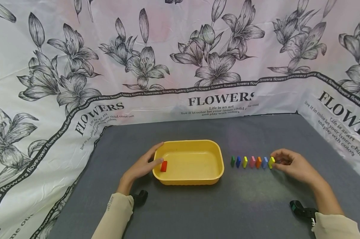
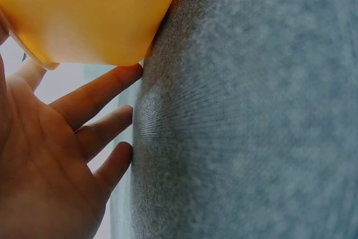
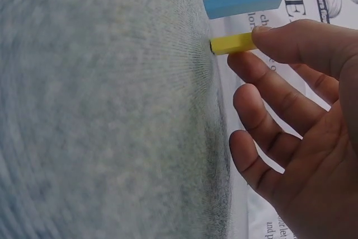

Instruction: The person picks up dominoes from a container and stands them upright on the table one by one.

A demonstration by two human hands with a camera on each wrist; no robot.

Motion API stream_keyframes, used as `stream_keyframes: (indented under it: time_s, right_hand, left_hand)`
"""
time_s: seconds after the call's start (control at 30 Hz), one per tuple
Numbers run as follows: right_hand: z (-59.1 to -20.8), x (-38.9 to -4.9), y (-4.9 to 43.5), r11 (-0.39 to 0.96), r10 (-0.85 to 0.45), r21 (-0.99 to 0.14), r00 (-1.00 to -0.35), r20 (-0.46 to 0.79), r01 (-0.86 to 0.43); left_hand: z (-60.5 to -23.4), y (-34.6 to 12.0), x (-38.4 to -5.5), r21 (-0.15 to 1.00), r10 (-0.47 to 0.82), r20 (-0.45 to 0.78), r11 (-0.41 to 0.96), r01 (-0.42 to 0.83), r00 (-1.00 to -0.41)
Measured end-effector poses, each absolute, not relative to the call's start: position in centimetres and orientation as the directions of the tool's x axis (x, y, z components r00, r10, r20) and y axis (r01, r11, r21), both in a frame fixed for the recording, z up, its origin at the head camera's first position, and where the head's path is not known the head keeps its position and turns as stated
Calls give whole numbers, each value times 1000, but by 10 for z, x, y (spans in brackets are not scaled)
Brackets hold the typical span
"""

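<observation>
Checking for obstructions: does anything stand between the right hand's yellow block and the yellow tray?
Yes. The right hand pinches the yellow block at the row's right end; six other blocks stand on the mat between it and the tray. Above them, nothing visible blocks the way.

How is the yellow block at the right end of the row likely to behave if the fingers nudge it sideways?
The yellow block stands upright on a narrow edge, so it would probably tip rather than slide. The light blue block stands close beside it, so a fall toward the row may topple the others. It looks rigid and small, likely light in the right hand.
</observation>
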State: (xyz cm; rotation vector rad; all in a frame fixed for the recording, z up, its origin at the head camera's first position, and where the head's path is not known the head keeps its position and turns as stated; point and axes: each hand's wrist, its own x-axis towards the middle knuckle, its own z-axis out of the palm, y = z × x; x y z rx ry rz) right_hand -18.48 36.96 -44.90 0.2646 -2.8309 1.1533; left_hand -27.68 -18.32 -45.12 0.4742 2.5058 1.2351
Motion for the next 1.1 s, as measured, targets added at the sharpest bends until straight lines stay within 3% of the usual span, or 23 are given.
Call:
stream_keyframes:
  time_s: [1.1]
  right_hand:
    - [-437, -181, 367, 745, -115, -645, -985, 128, -171]
  left_hand:
    - [-450, -183, -276, 804, 421, -125, 574, 157, -898]
